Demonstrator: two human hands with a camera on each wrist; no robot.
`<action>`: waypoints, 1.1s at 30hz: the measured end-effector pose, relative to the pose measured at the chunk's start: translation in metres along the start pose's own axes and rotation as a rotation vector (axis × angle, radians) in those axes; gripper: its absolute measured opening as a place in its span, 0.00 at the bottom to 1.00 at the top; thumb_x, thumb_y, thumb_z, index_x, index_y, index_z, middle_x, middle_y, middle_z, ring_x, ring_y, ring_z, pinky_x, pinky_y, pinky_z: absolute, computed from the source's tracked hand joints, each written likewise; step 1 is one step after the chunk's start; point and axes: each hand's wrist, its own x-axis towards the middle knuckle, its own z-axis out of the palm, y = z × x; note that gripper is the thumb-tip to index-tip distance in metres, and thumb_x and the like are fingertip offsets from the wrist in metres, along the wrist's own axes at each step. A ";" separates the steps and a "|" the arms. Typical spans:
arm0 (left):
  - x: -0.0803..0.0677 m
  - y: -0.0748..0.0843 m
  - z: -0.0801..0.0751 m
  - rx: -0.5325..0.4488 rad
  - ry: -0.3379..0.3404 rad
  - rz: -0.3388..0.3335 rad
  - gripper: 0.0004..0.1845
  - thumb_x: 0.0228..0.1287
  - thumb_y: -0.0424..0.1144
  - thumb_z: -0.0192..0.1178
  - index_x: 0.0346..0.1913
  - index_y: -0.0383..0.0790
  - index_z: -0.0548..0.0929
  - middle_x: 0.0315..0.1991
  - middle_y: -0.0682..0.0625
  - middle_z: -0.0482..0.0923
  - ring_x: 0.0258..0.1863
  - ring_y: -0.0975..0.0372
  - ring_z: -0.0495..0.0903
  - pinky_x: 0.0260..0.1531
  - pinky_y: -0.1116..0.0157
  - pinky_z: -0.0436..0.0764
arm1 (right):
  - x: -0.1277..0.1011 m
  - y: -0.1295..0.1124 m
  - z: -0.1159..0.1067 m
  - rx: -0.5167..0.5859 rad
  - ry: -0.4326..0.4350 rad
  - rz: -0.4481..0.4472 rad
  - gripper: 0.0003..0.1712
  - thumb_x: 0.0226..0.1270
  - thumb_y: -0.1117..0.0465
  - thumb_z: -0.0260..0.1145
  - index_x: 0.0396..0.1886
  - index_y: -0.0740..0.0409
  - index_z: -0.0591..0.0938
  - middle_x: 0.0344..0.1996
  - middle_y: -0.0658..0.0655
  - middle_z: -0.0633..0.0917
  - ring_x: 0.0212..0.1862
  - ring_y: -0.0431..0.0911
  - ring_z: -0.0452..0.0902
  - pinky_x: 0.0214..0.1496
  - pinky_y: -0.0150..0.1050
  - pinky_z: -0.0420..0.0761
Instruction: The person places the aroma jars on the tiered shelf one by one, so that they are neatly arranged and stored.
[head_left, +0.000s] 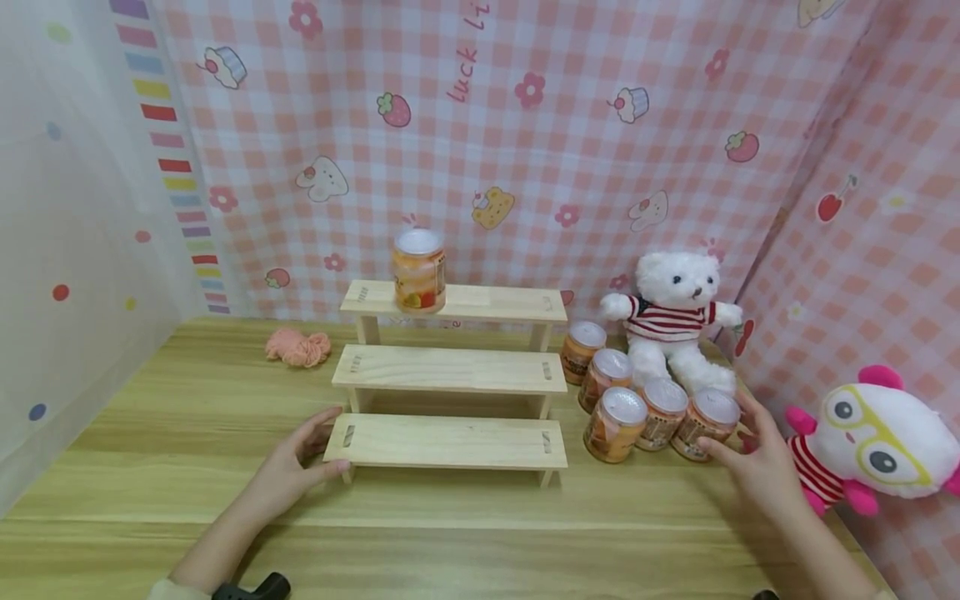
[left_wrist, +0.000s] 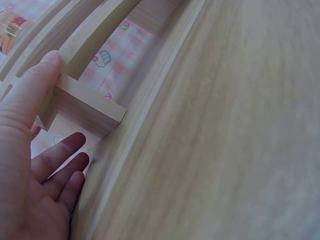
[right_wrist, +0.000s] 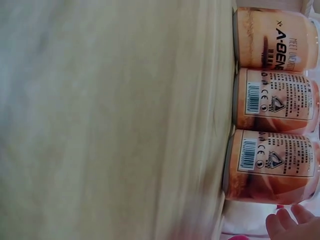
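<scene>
I'm steadying the stepped wooden shelf [head_left: 448, 440] with my open left hand [head_left: 288, 468] while my open right hand [head_left: 757, 467] is reaching for the nearest can [head_left: 703, 423], which I judge needs gripping next.

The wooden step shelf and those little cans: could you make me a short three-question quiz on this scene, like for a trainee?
1. True or false: one can stands on the top step of the wooden shelf.
2. How many cans stand grouped on the table to the right of the shelf? A) three B) five C) seven
3. Fill in: the left hand touches the left end of the ____ step.

Key
1. True; the two lower steps are bare.
2. B, five, in front of the white teddy bear; the right hand is at the nearest right one.
3. Lowest.
</scene>
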 end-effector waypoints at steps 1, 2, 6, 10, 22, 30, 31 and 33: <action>0.000 0.000 0.000 -0.001 0.000 -0.001 0.40 0.57 0.39 0.70 0.71 0.40 0.63 0.53 0.41 0.77 0.52 0.52 0.75 0.53 0.54 0.71 | 0.001 0.002 0.001 0.006 -0.003 -0.009 0.50 0.56 0.68 0.73 0.73 0.66 0.55 0.65 0.73 0.65 0.58 0.36 0.64 0.49 0.19 0.63; 0.000 0.000 0.000 -0.002 -0.001 -0.002 0.40 0.57 0.39 0.70 0.71 0.40 0.63 0.54 0.41 0.77 0.53 0.51 0.75 0.54 0.54 0.71 | 0.002 0.004 0.001 0.017 -0.009 -0.016 0.49 0.56 0.68 0.73 0.73 0.67 0.55 0.64 0.74 0.65 0.55 0.31 0.63 0.49 0.18 0.64; 0.001 0.000 0.000 -0.006 -0.006 -0.004 0.40 0.57 0.39 0.70 0.71 0.41 0.63 0.54 0.40 0.77 0.53 0.50 0.74 0.54 0.52 0.70 | 0.007 0.012 0.004 0.061 -0.032 -0.037 0.49 0.55 0.73 0.72 0.71 0.72 0.54 0.60 0.75 0.67 0.49 0.24 0.65 0.46 0.18 0.68; 0.001 -0.001 0.000 -0.018 -0.010 0.001 0.40 0.57 0.39 0.70 0.71 0.40 0.63 0.54 0.40 0.77 0.54 0.51 0.74 0.54 0.58 0.71 | 0.009 0.016 0.005 0.086 -0.049 -0.034 0.49 0.55 0.76 0.70 0.71 0.74 0.52 0.55 0.73 0.69 0.43 0.21 0.67 0.41 0.19 0.73; 0.001 -0.002 0.000 -0.020 -0.007 0.000 0.40 0.57 0.39 0.70 0.71 0.40 0.63 0.54 0.40 0.77 0.54 0.51 0.74 0.54 0.62 0.71 | 0.013 0.021 0.008 0.086 -0.063 -0.048 0.49 0.54 0.78 0.69 0.70 0.78 0.49 0.56 0.75 0.65 0.42 0.20 0.65 0.39 0.18 0.71; 0.000 -0.001 -0.001 -0.010 -0.004 -0.005 0.40 0.57 0.40 0.70 0.71 0.42 0.63 0.54 0.41 0.77 0.53 0.52 0.74 0.54 0.58 0.71 | 0.012 0.018 0.010 0.070 -0.041 -0.040 0.47 0.54 0.78 0.69 0.69 0.77 0.53 0.52 0.70 0.68 0.40 0.22 0.68 0.35 0.20 0.74; 0.000 -0.001 -0.001 -0.010 -0.006 -0.006 0.40 0.57 0.40 0.70 0.71 0.42 0.63 0.54 0.41 0.77 0.53 0.52 0.74 0.54 0.57 0.70 | 0.012 0.018 0.010 0.069 -0.037 -0.042 0.46 0.54 0.78 0.69 0.69 0.77 0.54 0.52 0.70 0.68 0.39 0.22 0.68 0.35 0.20 0.74; 0.000 -0.001 -0.001 -0.011 -0.008 -0.009 0.40 0.57 0.40 0.70 0.71 0.42 0.63 0.55 0.41 0.77 0.54 0.52 0.74 0.55 0.55 0.70 | 0.012 0.018 0.010 0.065 -0.029 -0.041 0.46 0.54 0.77 0.70 0.68 0.77 0.55 0.52 0.69 0.69 0.39 0.23 0.68 0.35 0.20 0.74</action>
